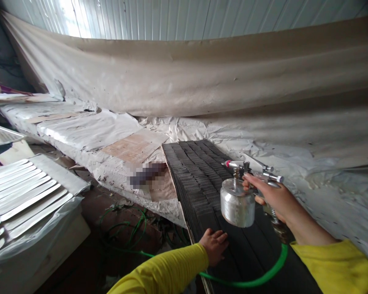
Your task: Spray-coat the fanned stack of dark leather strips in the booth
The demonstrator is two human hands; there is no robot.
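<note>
In my right hand (272, 196) is a spray gun (237, 200), its fingers wrapped round the handle. A round silver cup hangs under the gun, and the nozzle with a red ring points left. From the handle's base a green hose (257, 281) curves down and left. Below both lies a long board covered with rows of dark, narrow pieces (196, 175). My left hand (214, 245) rests on this dark surface near its left edge, fingers stretched out and holding nothing.
A cloth sheet (171, 77) hangs along the corrugated wall behind. Wrinkled white covering (92, 130) spreads over the long bench, with a brown sheet (135, 145) on it. Pale flat strips (27, 196) lie on a box at left. Green hose loops (122, 224) lie on the floor.
</note>
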